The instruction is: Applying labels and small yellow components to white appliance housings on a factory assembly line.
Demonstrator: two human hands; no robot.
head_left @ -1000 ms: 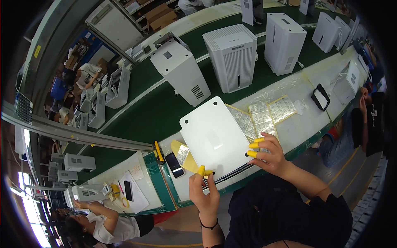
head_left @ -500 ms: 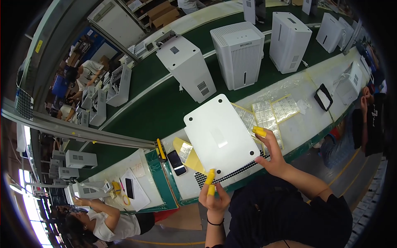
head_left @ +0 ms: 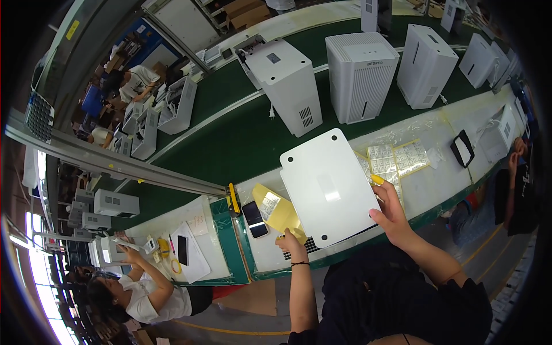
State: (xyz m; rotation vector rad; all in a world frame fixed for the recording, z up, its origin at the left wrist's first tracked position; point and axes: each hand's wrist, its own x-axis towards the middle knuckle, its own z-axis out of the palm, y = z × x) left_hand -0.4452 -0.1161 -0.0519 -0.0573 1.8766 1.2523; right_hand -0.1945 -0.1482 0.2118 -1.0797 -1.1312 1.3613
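A white boxy appliance [head_left: 330, 192] stands in front of me with its flat panel up. Black round feet show near three of the panel's corners. My right hand [head_left: 394, 218] grips the panel's right edge; its thumb covers the near right corner, and a yellow finger cot shows on a fingertip. Left of the appliance, my left hand [head_left: 293, 246] is closed by the near end of a yellow label sheet [head_left: 276, 210]. What its curled fingers hold, if anything, is hidden. A sheet of small black round pads [head_left: 311, 246] lies beside that hand, partly under the appliance.
A phone [head_left: 255, 219] and a yellow-black cutter [head_left: 233, 200] lie left. More label sheets [head_left: 382, 161] and a black tray [head_left: 462, 149] are right. White appliances [head_left: 362, 77] stand along the green conveyor [head_left: 230, 146]. A co-worker [head_left: 155, 299] works at left.
My left hand has left the panel's near left foot and moved left to the yellow sheet. My right thumb has come over the near right corner. The view has shifted slightly.
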